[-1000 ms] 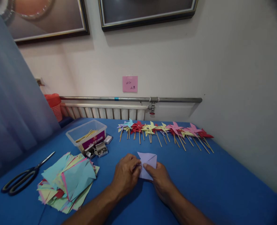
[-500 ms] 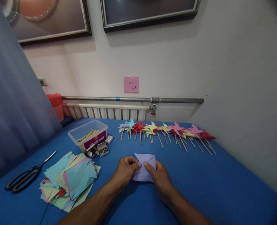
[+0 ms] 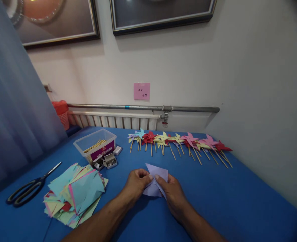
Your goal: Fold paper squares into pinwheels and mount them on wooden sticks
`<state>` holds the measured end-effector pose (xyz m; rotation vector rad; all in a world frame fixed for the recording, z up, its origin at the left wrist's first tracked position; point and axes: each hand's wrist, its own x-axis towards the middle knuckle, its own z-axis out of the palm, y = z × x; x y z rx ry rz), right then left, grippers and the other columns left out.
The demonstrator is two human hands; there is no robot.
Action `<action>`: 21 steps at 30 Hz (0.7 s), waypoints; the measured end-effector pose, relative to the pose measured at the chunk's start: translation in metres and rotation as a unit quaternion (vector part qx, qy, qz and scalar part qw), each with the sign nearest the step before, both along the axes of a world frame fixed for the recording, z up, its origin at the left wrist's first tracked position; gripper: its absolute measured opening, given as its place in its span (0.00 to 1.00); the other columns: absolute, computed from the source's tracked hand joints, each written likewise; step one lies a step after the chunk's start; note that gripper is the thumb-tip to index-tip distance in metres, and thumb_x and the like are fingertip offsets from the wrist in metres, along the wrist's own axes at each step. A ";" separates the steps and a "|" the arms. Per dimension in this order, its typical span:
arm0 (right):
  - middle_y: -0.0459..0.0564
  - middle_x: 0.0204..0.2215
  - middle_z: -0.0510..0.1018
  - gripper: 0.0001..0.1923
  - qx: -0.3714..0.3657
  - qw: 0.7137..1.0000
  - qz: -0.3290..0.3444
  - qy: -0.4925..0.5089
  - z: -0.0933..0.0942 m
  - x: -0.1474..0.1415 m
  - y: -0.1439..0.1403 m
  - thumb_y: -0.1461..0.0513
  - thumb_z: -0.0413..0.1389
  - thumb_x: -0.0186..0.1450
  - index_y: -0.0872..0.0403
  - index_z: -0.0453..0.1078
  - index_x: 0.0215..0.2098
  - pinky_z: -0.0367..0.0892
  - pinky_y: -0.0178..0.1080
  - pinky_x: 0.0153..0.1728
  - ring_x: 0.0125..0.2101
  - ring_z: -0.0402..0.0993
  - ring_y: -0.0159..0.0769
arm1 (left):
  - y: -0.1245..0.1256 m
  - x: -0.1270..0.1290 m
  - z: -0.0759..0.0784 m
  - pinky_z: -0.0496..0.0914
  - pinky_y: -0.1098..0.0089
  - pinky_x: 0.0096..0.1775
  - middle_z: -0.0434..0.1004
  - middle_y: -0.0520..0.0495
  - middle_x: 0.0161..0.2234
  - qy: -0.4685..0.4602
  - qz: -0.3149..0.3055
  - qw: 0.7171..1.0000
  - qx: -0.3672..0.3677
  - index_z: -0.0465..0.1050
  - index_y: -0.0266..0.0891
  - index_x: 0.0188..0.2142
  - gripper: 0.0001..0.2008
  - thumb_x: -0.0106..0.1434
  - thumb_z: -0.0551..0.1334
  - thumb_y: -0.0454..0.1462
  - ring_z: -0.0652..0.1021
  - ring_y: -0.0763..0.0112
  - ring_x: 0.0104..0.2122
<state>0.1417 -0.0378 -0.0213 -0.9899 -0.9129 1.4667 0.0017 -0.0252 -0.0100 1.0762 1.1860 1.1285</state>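
A lilac paper square [image 3: 156, 177], partly folded, is held just above the blue table [image 3: 239, 198] in front of me. My left hand [image 3: 135, 185] pinches its left side with thumb and fingers. My right hand [image 3: 172, 195] grips its right side, fingertips meeting the left hand's near the paper's middle. The lower part of the paper is hidden behind my hands.
A pile of coloured paper squares [image 3: 74, 193] lies at the left, with black scissors [image 3: 27, 190] beyond it. A clear box of wooden sticks [image 3: 95, 145] and small open boxes of pins [image 3: 109, 161] stand behind. A row of finished pinwheels [image 3: 178, 141] lies along the far edge, near the wall.
Both hands have lifted the lilac paper slightly and folded it further; its lower corner now bends between my fingers. The view has shifted a little.
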 end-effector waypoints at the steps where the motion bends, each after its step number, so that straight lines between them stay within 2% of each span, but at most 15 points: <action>1: 0.50 0.30 0.84 0.23 0.004 1.000 0.000 -0.001 -0.001 0.000 0.001 0.50 0.69 0.53 0.56 0.77 0.40 0.70 0.40 0.32 0.29 0.78 0.42 | 0.001 0.000 0.000 0.55 0.73 0.23 0.66 0.55 0.16 0.000 0.003 1.000 0.001 0.70 0.37 0.23 0.16 0.44 0.71 0.45 0.62 0.78 0.18; 8: 0.46 0.28 0.81 0.20 0.052 0.998 -0.015 -0.009 0.000 0.002 0.005 0.49 0.68 0.54 0.53 0.73 0.37 0.69 0.37 0.28 0.26 0.75 0.38 | 0.003 0.000 -0.003 0.52 0.73 0.22 0.62 0.57 0.14 0.014 0.023 1.000 -0.007 0.66 0.39 0.21 0.13 0.46 0.68 0.42 0.60 0.79 0.16; 15: 0.39 0.21 0.71 0.17 0.068 0.990 -0.073 -0.104 -0.003 0.004 0.009 0.51 0.66 0.54 0.50 0.66 0.31 0.62 0.34 0.21 0.19 0.64 0.31 | 0.003 0.006 -0.011 0.52 0.73 0.21 0.62 0.58 0.14 0.025 0.006 1.000 0.011 0.64 0.40 0.21 0.11 0.47 0.65 0.40 0.59 0.79 0.16; 21: 0.39 0.22 0.70 0.17 0.098 0.976 -0.101 -0.167 -0.005 0.005 0.010 0.51 0.63 0.54 0.49 0.64 0.34 0.64 0.35 0.23 0.21 0.66 0.34 | 0.004 0.006 -0.009 0.51 0.74 0.21 0.61 0.58 0.14 0.011 0.016 1.000 -0.001 0.64 0.40 0.21 0.08 0.47 0.64 0.38 0.59 0.79 0.15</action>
